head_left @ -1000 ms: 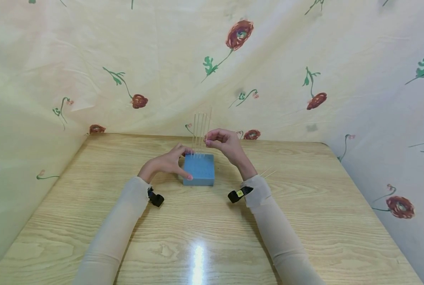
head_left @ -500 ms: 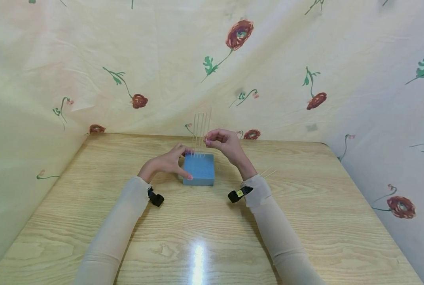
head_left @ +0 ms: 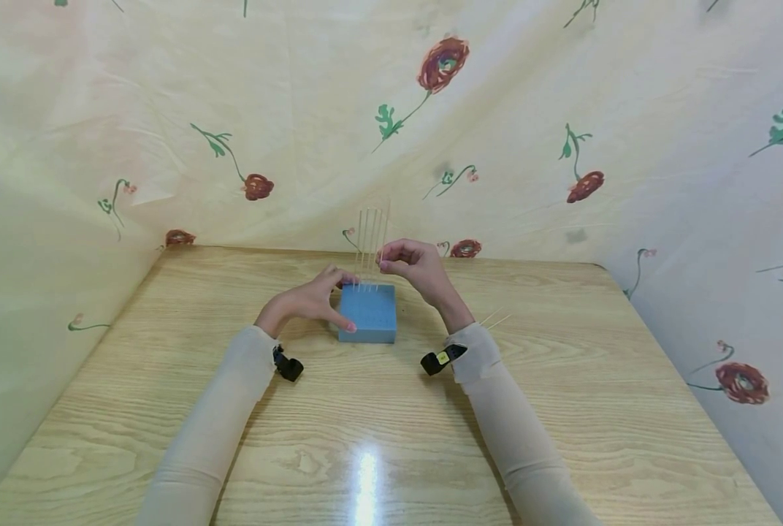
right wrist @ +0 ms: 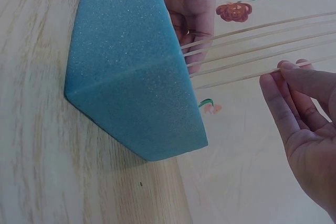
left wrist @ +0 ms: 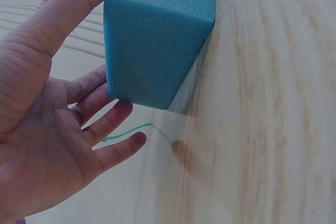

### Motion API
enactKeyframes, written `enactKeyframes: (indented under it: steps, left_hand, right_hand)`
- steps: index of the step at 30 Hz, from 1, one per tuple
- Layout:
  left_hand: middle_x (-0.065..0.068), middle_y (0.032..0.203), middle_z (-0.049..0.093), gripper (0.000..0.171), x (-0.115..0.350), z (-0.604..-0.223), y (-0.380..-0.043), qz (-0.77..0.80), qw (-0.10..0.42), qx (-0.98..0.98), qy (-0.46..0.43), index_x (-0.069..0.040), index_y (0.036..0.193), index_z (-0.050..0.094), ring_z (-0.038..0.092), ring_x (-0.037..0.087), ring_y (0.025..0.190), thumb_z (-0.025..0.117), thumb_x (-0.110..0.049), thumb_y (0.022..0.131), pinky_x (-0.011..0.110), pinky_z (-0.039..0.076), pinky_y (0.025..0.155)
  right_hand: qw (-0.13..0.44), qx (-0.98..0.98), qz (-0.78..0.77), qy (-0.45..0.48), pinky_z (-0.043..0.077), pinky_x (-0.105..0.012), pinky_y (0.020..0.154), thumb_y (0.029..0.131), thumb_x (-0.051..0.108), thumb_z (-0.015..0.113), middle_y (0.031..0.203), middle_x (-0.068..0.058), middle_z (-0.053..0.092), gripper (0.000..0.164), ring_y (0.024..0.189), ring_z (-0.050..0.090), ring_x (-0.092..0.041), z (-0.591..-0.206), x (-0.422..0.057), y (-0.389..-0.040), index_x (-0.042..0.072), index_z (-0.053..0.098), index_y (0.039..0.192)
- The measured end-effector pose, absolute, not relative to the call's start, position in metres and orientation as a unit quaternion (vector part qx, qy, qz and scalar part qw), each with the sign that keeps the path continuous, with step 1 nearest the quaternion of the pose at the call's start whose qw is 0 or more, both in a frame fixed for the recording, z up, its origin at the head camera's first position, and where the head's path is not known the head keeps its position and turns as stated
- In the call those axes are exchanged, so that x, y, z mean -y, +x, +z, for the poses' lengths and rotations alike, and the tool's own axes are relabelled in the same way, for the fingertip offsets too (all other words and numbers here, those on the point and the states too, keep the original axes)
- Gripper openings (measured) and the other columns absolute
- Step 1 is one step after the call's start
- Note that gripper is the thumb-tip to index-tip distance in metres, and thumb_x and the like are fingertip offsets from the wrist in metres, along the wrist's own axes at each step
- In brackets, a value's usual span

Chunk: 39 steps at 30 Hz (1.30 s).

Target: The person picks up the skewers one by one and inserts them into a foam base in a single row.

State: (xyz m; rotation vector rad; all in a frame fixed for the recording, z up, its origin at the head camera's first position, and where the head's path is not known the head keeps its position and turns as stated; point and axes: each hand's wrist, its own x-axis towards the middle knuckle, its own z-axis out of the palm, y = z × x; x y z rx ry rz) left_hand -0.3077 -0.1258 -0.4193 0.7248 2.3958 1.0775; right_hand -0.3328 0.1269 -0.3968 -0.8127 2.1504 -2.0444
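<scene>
A blue foam block [head_left: 368, 310] lies on the table. Several thin wooden skewers [head_left: 364, 248] stand in a row along its back edge. My left hand [head_left: 309, 296] holds the block from the left, thumb on the top near the front and fingers at the back corner; in the left wrist view the lower fingers [left wrist: 113, 153] stick out loosely. Between thumb and fingertips my right hand [head_left: 418, 270] pinches the rightmost skewer [right wrist: 231, 82], partway up. That skewer's lower end meets the block's top; how deep it sits cannot be told.
Two loose skewers [head_left: 499, 320] lie on the wooden table [head_left: 562, 409] beside the right wrist, partly hidden by the sleeve. A flowered cloth [head_left: 326, 109] hangs behind the table and along both sides.
</scene>
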Motion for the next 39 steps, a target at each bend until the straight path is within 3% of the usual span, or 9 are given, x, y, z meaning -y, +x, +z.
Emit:
enactKeyframes:
  steps: [21,25,31,39]
  left_hand:
    - [0.016,0.145,0.033,0.094,0.1259,-0.4193,-0.3074,0.387,0.207,-0.859,0.262,-0.006,0.151,0.038,0.035,0.036,0.140,0.090,-0.035,0.078,0.054,0.030,0.119]
    - [0.016,0.145,0.033,0.095,0.1261,-0.4189,-0.3068,0.387,0.207,-0.859,0.262,-0.006,0.151,0.039,0.035,0.036,0.140,0.090,-0.035,0.078,0.055,0.030,0.119]
    - [0.015,0.145,0.033,0.095,0.1259,-0.4194,-0.3070,0.385,0.207,-0.861,0.261,-0.007,0.151,0.039,0.035,0.036,0.140,0.090,-0.036,0.078,0.054,0.031,0.118]
    - [0.015,0.146,0.033,0.095,0.1258,-0.4198,-0.3072,0.387,0.209,-0.860,0.259,-0.007,0.151,0.038,0.035,0.036,0.140,0.090,-0.036,0.078,0.054,0.031,0.119]
  right_hand:
    - [0.033,-0.700,-0.663,-0.262,0.059,-0.028,0.080,0.092,-0.006,0.070,0.092,0.003,0.074,0.009,0.085,0.070,-0.014,-0.3957,-0.1257,-0.3319,-0.010,0.068,0.099]
    - [0.031,-0.703,-0.660,-0.264,0.060,-0.028,0.079,0.092,-0.006,0.070,0.093,-0.001,0.074,0.005,0.085,0.070,-0.013,-0.3958,-0.1260,-0.3320,-0.006,0.070,0.097]
    - [0.028,-0.708,-0.652,-0.269,0.060,-0.027,0.080,0.092,-0.005,0.070,0.095,-0.012,0.073,0.010,0.084,0.070,-0.012,-0.3966,-0.1255,-0.3324,-0.012,0.068,0.099]
    - [0.029,-0.715,-0.647,-0.265,0.060,-0.028,0.080,0.092,-0.005,0.070,0.095,-0.013,0.073,0.010,0.084,0.070,-0.013,-0.3964,-0.1252,-0.3315,-0.012,0.068,0.099]
